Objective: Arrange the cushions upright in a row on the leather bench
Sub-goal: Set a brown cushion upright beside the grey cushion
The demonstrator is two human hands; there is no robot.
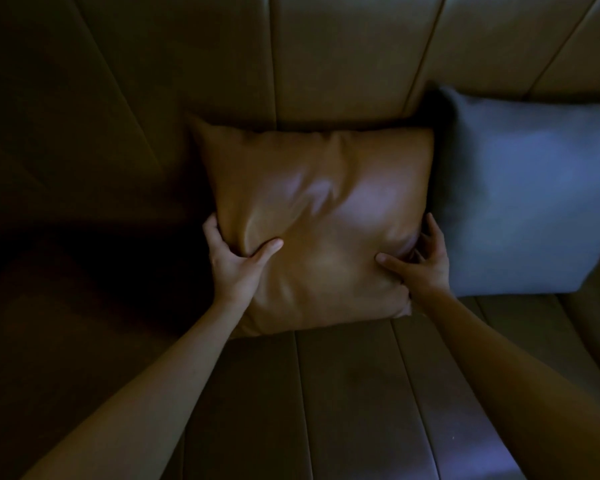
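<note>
A tan leather cushion [319, 216] stands upright on the leather bench [354, 393], leaning against the padded backrest [336, 57]. My left hand [236, 261] grips its lower left edge, thumb pressed into the front. My right hand [420, 261] grips its lower right edge, thumb on the front and fingers behind. A grey fabric cushion [527, 195] stands upright just to the right, its left side touching the tan one.
The scene is dim. The bench seat runs left into deep shadow [66, 271] and right under the grey cushion. The backrest has vertical stitched panels. Both forearms reach in from the bottom of the view.
</note>
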